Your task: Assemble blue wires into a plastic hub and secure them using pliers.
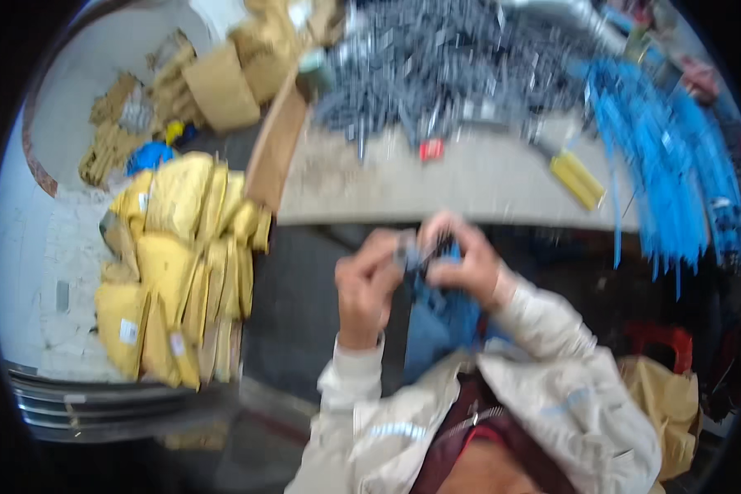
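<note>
My left hand and my right hand meet in front of my chest, just off the table's near edge. Their fingers are closed in pinches around a small grey and black piece. Motion blur and the fingers hide its kind. Past the hands, a big heap of thin grey strips covers the far part of the table. A small red item lies at the heap's near edge. To its right is a tool with a yellow handle.
Long blue strips hang over the table's right side. A brown cardboard piece stands along the left edge. Yellow padded envelopes are stacked at left, below more brown packages. A red stool and brown bag are at lower right.
</note>
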### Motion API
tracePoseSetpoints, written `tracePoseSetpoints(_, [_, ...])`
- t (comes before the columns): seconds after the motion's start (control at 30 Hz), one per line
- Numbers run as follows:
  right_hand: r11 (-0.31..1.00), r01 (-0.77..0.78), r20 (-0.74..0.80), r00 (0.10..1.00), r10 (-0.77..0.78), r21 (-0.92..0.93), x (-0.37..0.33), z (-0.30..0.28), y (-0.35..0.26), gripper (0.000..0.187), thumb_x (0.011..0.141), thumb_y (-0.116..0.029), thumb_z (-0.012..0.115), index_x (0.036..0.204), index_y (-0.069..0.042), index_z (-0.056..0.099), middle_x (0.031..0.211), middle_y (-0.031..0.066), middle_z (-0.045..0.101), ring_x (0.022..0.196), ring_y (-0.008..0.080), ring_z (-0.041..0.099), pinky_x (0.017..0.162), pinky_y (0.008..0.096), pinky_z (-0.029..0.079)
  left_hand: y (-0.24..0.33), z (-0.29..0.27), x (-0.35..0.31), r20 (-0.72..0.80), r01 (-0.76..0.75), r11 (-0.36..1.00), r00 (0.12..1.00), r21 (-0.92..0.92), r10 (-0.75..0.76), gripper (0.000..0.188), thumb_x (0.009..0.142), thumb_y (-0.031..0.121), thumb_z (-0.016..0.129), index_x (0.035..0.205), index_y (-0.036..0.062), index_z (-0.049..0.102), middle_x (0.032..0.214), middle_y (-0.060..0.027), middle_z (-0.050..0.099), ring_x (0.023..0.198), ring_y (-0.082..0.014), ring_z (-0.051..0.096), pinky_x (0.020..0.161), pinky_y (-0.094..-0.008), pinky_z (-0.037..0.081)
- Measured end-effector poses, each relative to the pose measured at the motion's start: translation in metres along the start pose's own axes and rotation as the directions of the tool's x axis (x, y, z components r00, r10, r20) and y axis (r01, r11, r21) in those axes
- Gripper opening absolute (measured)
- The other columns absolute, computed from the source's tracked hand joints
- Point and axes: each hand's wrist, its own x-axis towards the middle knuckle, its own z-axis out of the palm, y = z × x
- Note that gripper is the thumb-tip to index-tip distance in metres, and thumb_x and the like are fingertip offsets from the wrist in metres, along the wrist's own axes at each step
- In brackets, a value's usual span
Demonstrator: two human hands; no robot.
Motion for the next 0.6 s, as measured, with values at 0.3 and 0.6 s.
tracePoseSetpoints(0.3, [0.983,0.039,0.027,0.999,-0.045,0.182,-0.02,0.019,0.019,0.013,0.078,-0.012,0.062,0.084,-0.003,0.055,0.083,0.0026,0.051,0.078,0.0106,0.047,0.074,0.0251,0.039,0.006,-0.005,-0.015,0.094,0.101,0.941,0.993,-0.322,-0.074,0.032,0.079,0.016,0.065,0.096,-0.0103,0.06,0.089,-0.0106,0.059,0.079,-0.0143,0.056,0.07,-0.0215,0.043])
tracePoseSetpoints(0.6, [0.988,-0.134,0.055,0.99,0.13,0.076,-0.013,0.019,0.008,0.014,0.078,-0.012,0.063,0.087,-0.002,0.06,0.075,-0.0024,0.055,0.07,0.0056,0.048,0.065,0.0217,0.041,0.027,-0.008,-0.019,0.055,0.164,0.975,0.986,-0.151,-0.158,0.027,0.078,0.017,0.062,0.092,-0.0068,0.063,0.08,-0.0026,0.058,0.063,-0.0053,0.048,0.053,-0.0161,0.033])
